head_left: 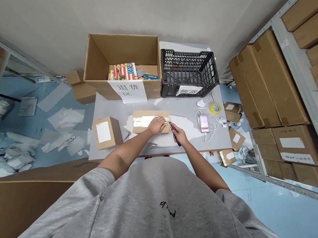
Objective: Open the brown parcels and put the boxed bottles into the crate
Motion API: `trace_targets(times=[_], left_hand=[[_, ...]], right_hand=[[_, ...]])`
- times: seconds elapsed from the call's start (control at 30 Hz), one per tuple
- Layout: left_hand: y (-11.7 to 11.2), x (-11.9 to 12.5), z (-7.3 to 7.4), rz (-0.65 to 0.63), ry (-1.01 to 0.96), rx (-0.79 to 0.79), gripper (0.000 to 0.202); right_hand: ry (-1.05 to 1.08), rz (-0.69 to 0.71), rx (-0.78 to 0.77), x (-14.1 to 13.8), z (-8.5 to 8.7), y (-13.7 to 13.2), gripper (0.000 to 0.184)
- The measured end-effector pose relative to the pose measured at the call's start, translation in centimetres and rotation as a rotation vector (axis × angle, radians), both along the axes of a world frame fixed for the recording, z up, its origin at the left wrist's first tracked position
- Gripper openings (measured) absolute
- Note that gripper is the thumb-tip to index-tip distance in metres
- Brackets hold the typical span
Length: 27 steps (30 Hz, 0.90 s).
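A small taped cardboard box [142, 127] lies on the table in front of me, with shiny tape along its top. My left hand [157, 125] presses on the right part of this box, its fingers curled against the top. In my right hand [180, 135] is a utility knife [174, 128] with a black and red handle. The knife's tip is at the right end of the box; whether the blade cuts into the tape is too small to tell. Left of these, another cardboard box [106, 133] with a white label stands on the table.
A large open carton [98, 86] holding books stands at the back, beside a black plastic crate [185, 89]. On the right lie a phone [203, 123] with a white cable and a yellow tape roll [215, 108]. Shelves of boxes [273, 84] flank the table; papers [67, 119] litter the floor.
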<state>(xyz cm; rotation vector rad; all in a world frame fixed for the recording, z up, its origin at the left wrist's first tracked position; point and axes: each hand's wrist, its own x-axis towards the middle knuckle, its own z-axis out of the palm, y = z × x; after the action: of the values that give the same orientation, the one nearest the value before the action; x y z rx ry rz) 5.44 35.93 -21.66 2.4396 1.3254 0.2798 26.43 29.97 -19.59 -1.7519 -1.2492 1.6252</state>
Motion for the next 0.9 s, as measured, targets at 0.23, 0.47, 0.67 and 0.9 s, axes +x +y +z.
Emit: trace_targets(times=[0.23, 0.47, 0.67, 0.9], left_hand=[[0.5, 1.0, 0.3, 0.103, -0.018, -0.025, 0.024], [-0.7, 0.6, -0.4, 0.068, -0.104, -0.011, 0.031], [-0.9, 0.4, -0.7, 0.066, -0.12, 0.005, 0.034], [-0.8, 0.5, -0.6, 0.085, -0.15, -0.024, 0.035]], right_hand=[[0.069, -0.077, -0.014, -0.4, -0.3, 0.7, 0.063], [0.13, -0.078, 0.007, -0.8, -0.1, -0.8, 0.068], [0.154, -0.075, 0.017, -1.3, -0.4, 0.2, 0.07], [0.159, -0.052, 0.024, -0.4, -0.8, -1.0, 0.071]])
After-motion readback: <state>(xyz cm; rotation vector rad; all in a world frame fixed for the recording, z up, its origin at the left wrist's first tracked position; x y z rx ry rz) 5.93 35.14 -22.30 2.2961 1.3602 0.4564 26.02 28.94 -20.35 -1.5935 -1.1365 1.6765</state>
